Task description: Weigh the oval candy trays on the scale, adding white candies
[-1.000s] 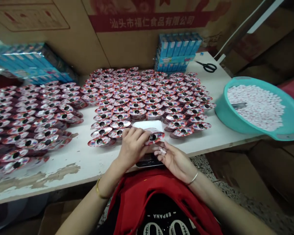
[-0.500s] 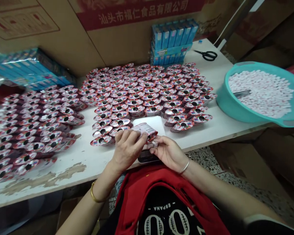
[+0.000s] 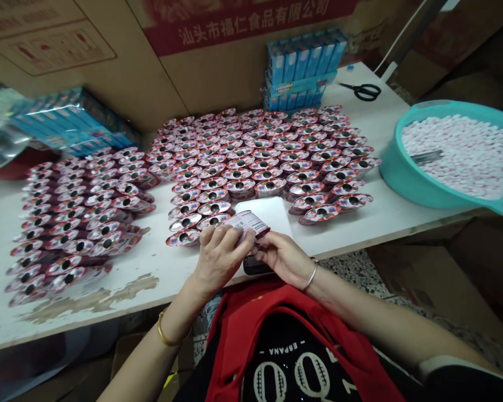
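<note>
My left hand (image 3: 220,254) is closed round a small printed foil pouch (image 3: 248,222), which lies tilted above a white scale (image 3: 270,211). At the pouch's near right end are the fingers of my right hand (image 3: 287,258), pressed together and touching the pouch. Whatever they pinch there is hidden. Beneath my hands, part of the scale's dark display (image 3: 256,265) shows. Rows of similar pouches (image 3: 238,187) stand upright behind the scale, with round dark openings on top.
More pouches (image 3: 69,245) stand at left. Blue boxed packs (image 3: 297,84) and black scissors (image 3: 366,92) sit at the back. A turquoise basin (image 3: 396,173) of small white candies (image 3: 465,151), with a metal scoop (image 3: 426,157) in it, stands at right. Cartons (image 3: 218,78) line the back.
White candies showed in my right fingertips before and are out of sight now. My right fingers have moved in against the pouch's end. The camera view has shifted slightly left.
</note>
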Demonstrator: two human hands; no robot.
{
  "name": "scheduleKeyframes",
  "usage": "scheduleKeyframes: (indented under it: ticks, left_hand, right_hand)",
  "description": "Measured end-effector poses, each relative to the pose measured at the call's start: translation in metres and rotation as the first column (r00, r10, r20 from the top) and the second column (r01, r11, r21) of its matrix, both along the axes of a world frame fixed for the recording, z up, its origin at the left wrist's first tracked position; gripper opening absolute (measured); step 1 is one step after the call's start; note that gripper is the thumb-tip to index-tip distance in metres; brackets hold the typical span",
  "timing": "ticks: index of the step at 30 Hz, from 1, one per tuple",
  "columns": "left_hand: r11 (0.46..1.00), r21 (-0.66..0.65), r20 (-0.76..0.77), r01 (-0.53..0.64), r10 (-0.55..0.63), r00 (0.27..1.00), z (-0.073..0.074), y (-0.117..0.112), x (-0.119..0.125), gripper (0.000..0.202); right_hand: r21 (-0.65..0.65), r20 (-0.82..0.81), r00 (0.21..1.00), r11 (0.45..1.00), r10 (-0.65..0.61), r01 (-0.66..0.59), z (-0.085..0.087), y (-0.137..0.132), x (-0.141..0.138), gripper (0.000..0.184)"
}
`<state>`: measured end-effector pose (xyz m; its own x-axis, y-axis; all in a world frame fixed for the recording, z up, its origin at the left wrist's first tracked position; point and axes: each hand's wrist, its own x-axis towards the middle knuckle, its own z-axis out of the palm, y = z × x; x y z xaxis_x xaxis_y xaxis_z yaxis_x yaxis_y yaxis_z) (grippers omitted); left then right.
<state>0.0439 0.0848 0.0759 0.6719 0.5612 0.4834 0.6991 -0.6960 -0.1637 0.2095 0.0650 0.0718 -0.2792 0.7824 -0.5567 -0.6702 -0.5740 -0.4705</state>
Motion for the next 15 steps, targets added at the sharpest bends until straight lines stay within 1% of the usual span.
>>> scheduleKeyframes:
  ticks: [3,5,8,10,12,14,15]
  left_hand:
    - [1.000,-0.006,-0.001,-0.010,0.010,1.000,0.001,-0.001,-0.005,0.028]
    - [0.999,-0.029,0.016,-0.020,0.020,1.000,0.000,-0.002,-0.008,0.028]
    - [0.993,-0.109,0.081,-0.051,0.060,0.995,0.000,-0.006,-0.014,0.026]
    - [0.976,-0.194,0.159,-0.101,0.133,0.978,0.003,-0.003,-0.024,0.027]
    - [0.950,-0.264,0.268,-0.169,0.241,0.933,0.008,0.007,-0.043,0.029]
    - [0.921,-0.279,0.374,-0.271,0.364,0.853,0.016,0.026,-0.070,0.030]
    - [0.900,-0.271,0.409,-0.341,0.428,0.806,0.019,0.039,-0.087,0.030]
  right_hand:
    - [-0.008,-0.029,0.999,0.999,0.033,-0.034,-0.002,0.003,-0.003,0.013]
    - [-0.012,-0.038,0.999,0.999,0.038,-0.039,-0.003,0.003,-0.007,0.011]
    - [-0.004,-0.036,0.998,0.999,0.051,-0.051,0.000,0.001,-0.011,0.007]
    - [0.013,-0.027,0.996,0.996,0.084,-0.084,0.004,-0.001,-0.011,0.009]
    - [0.016,-0.028,0.993,0.993,0.116,-0.115,0.007,-0.003,-0.008,0.013]
    - [-0.003,-0.025,0.992,0.992,0.124,-0.124,0.007,-0.004,-0.002,0.019]
    - [-0.015,-0.018,0.993,0.993,0.115,-0.115,0.006,-0.005,0.001,0.022]
